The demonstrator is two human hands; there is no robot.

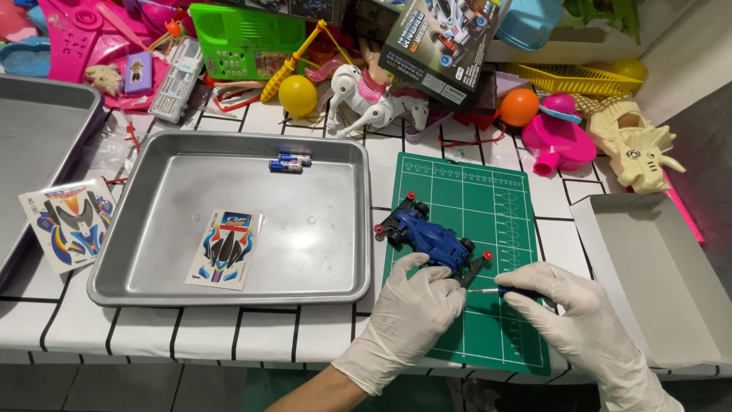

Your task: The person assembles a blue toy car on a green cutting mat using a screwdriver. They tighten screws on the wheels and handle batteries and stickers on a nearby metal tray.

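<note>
A: We note that the left hand covers the rear of the blue toy car; what its fingers grip there is hidden from us.

B: Agreed. The right hand hides most of the screwdriver; we see only the shaft and a little of the blue handle. Where the tip meets the car is too small for us to tell.

A: The second tray is cut off at the left edge, the cardboard lid at the right.

B: The two batteries are too small for us to read.
</note>
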